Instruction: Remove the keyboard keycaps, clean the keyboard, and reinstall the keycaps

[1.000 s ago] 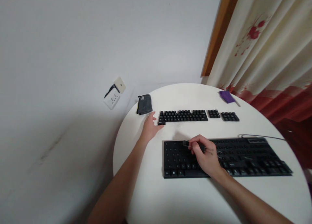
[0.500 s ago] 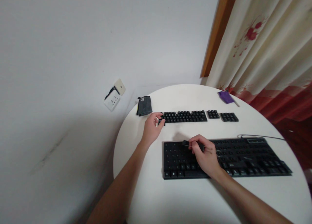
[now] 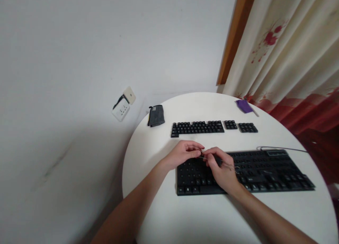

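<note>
My right hand [image 3: 221, 168] is closed around a thin wire keycap puller [image 3: 236, 170], whose loop sticks out behind the hand. My left hand [image 3: 184, 154] meets its tip, thumb and fingers pinched on a small dark keycap [image 3: 201, 154] that is mostly hidden. Both hands hover over the left part of a black keyboard [image 3: 265, 182]. Bare key posts show at its upper left, while keycaps sit along the bottom row and on the right. Farther back, removed keycaps [image 3: 197, 127] lie in rows, with one at the front left corner.
Two smaller blocks of keycaps, one [image 3: 230, 125] beside another [image 3: 248, 127], lie to the right of the rows. A grey pouch [image 3: 156, 115] and a purple cloth-like item [image 3: 244, 106] are at the back of the round white table [image 3: 159, 215]. The keyboard's cable [image 3: 286, 148] runs right.
My left hand has moved from the left end of the keycap rows, right and nearer, to the keycap at the puller's tip. My right hand has stayed almost in place.
</note>
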A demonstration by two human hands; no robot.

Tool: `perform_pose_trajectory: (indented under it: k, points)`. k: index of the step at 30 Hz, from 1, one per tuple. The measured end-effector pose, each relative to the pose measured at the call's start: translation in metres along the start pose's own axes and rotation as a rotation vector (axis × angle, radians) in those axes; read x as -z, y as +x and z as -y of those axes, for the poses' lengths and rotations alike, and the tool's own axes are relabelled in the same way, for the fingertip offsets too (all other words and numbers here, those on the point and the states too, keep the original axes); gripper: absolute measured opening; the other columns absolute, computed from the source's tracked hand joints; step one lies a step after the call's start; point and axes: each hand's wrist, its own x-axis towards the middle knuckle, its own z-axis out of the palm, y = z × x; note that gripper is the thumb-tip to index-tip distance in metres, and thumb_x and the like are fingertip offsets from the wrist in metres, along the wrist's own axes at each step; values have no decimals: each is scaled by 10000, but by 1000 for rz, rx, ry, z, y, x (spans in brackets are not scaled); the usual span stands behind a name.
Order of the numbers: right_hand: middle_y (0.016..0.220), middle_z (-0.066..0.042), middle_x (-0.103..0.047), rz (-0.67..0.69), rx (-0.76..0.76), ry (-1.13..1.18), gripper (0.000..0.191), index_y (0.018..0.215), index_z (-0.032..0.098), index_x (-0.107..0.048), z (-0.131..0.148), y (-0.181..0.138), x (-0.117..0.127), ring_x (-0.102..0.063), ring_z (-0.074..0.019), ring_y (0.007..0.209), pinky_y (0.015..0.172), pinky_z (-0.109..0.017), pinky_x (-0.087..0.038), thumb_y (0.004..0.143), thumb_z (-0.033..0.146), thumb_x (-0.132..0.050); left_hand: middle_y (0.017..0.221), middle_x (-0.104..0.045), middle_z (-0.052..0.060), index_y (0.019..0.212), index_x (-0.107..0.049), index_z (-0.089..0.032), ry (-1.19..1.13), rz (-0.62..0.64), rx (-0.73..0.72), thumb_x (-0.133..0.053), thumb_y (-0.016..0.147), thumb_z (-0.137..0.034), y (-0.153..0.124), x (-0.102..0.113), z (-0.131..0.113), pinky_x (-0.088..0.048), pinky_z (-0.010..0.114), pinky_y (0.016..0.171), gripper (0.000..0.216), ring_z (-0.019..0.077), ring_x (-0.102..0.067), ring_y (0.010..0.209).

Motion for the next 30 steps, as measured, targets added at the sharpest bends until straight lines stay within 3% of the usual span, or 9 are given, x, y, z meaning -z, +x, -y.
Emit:
perform_pose_trajectory:
  k: [8, 15, 20, 23, 28, 30]
  points:
    - [697, 16, -670, -2, 12, -15, 165, 824, 206, -695, 0, 1, -1, -627, -147, 656, 672, -254, -493, 897, 204, -548, 949, -730, 86, 1091, -701, -137, -14, 66, -4, -806, 775, -319, -2, -5, -5, -481, 282, 816, 380, 154, -660, 836]
    - [717, 12, -693, -44, -17, -22, 175, 789, 207, -687, 0, 1, -3, -633, -151, 676, 692, -258, -493, 891, 200, -544, 883, -712, 50, 972, -692, -133, 17, 50, -4, -892, 623, -208, -1, -4, -5, -480, 287, 816, 410, 155, -658, 841]
    - [700, 14, -680, -36, -43, -11, 175, 779, 207, -679, -1, 1, -4, -621, -154, 661, 668, -263, -477, 893, 217, -546, 834, -718, 57, 869, -701, -120, 74, -9, -23, -846, 698, -267, 1, -5, 1, -499, 300, 816, 268, 158, -671, 805]
    - [661, 20, -652, -59, -79, -1, 170, 793, 204, -678, -4, 1, -4, -589, -149, 614, 621, -266, -453, 894, 241, -547, 859, -727, 72, 976, -716, -121, 103, 3, -10, -811, 746, -298, 3, -3, 2, -511, 302, 795, 306, 169, -676, 806]
    - [658, 18, -641, -84, -134, 16, 158, 810, 198, -679, -8, 2, -3, -581, -154, 620, 625, -276, -437, 889, 262, -557, 893, -707, 68, 991, -709, -131, 289, -73, -85, -685, 862, -382, -2, 15, -13, -509, 276, 737, 284, 152, -641, 783]
    - [660, 15, -643, -84, -141, 27, 157, 813, 197, -679, -9, 2, -3, -585, -158, 629, 629, -279, -436, 889, 265, -560, 857, -695, 51, 947, -707, -138, 384, -34, -62, -705, 844, -380, -7, 25, -21, -493, 263, 710, 263, 153, -627, 781]
